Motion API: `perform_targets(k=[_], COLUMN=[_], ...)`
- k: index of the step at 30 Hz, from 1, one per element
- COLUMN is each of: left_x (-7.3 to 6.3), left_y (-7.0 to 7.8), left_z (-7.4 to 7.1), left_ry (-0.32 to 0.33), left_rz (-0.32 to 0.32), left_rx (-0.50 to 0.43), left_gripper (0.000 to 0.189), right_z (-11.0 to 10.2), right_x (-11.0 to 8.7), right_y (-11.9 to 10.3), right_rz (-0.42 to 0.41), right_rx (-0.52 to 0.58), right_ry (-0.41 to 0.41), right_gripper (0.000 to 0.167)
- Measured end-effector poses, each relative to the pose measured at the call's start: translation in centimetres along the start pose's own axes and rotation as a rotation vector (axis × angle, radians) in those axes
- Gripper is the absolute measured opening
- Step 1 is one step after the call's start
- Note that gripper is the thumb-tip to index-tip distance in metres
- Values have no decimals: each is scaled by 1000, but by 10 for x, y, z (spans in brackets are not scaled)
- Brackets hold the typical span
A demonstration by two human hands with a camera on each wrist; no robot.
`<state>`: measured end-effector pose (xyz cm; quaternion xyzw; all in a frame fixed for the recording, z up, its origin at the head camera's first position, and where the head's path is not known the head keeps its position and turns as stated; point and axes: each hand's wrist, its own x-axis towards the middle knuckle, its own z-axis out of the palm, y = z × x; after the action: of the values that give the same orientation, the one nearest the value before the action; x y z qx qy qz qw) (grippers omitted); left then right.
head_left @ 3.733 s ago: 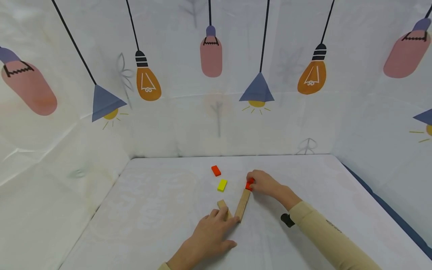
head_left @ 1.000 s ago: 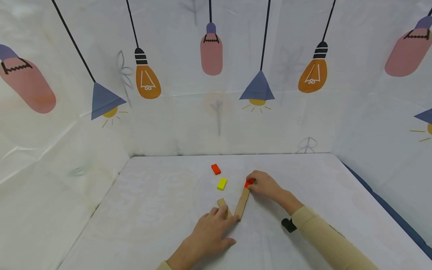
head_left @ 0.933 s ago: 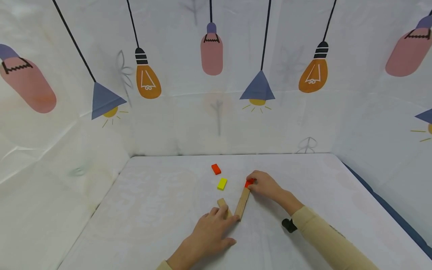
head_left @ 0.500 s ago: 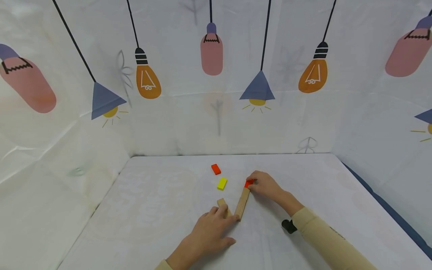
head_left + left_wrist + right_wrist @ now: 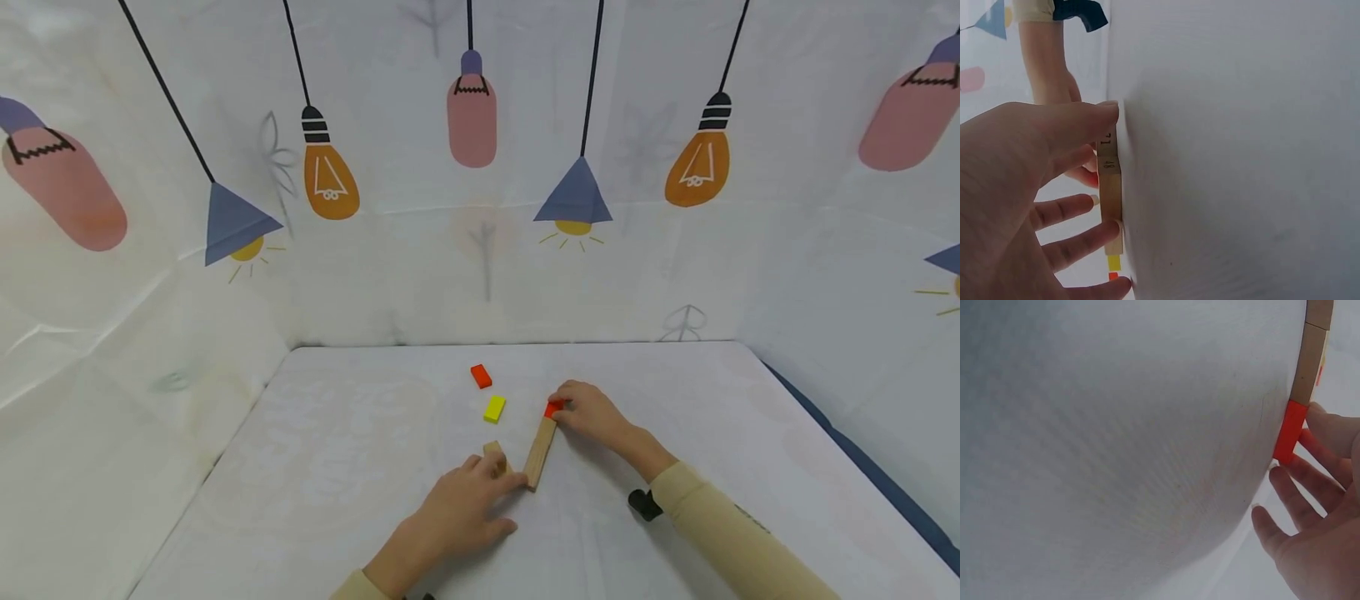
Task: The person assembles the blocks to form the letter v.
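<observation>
My right hand [image 5: 594,413] pinches a red wooden block [image 5: 1291,432] at the far end of a slanting row of plain wooden blocks [image 5: 540,454]. In the right wrist view, the red block's end meets the plain block beside it. My left hand [image 5: 457,510] lies at the near end, its fingers spread. One fingertip is at the row's near end, while other fingers reach over a separate plain block [image 5: 492,447], which they partly cover. Printed numbers show on the plain blocks' ends in the left wrist view. Whether the left thumb touches wood, I cannot tell.
A yellow block [image 5: 494,409] and another red block [image 5: 481,377] lie loose beyond the separate plain block, left of the row. The white tabletop [image 5: 337,467] ends at a patterned backdrop [image 5: 420,275]. A dark wrist camera [image 5: 645,504] hangs under the right sleeve.
My left hand has shifted slightly left and back, uncovering more of the row's near end. The right hand keeps its hold on the red block, and the loose blocks have stayed in place.
</observation>
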<state>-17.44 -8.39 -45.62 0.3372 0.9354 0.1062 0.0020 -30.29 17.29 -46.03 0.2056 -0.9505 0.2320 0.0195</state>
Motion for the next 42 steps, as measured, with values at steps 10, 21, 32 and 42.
perform_targets(k=[10, 21, 32, 42], left_x=[8, 10, 16, 24], left_y=[-12, -19, -31, -48], left_z=[4, -1, -12, -13], left_ry=[-22, 37, 200, 233], left_rz=[-3, -14, -57, -126], left_rx=[-93, -82, -4, -4], left_gripper=[49, 49, 38, 36], right_z=[-2, -1, -1, 1], right_x=[-3, -2, -3, -3], right_y=[2, 4, 7, 3], right_rz=[-28, -36, -26, -30], right_rx=[12, 6, 8, 13], right_ry=[4, 9, 13, 13], right_gripper=[25, 27, 27, 27])
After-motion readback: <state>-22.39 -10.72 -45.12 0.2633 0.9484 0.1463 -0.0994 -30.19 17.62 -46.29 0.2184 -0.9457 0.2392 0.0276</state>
